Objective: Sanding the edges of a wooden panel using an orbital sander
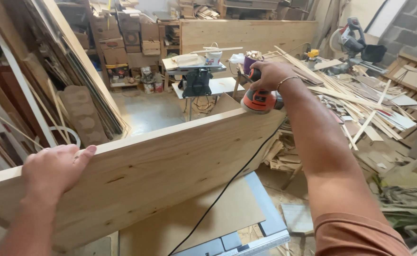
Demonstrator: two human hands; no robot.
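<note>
Pale pine makes up the biggest thing here: a long board stood on its edge, running from the near left up to the far right across the middle of the view. Its broad face shows knots and grain, and its narrow top edge faces up. Under it lies a flat bench top with a brown sheet on it and a grey metal rail along its near right side.

To the right, a heap of thin wood offcuts spreads over the floor and over pallets. Further off at the far right stands a mitre saw. In the far middle, a small stand carries a white bucket and scraps, and behind it a large wooden panel leans against stacked boxes. On the left, tall boards and sheets lean against the wall.

The right hand is closed around the top of an orange and black sander, which sits on the board's top edge near its far right end. A thin bracelet circles that wrist. A black cord hangs from the sander and trails down across the board's face toward the near bench.

The left hand rests on the board's top edge at the near left, fingers curled over the edge and thumb stretched along it, gripping the wood.
</note>
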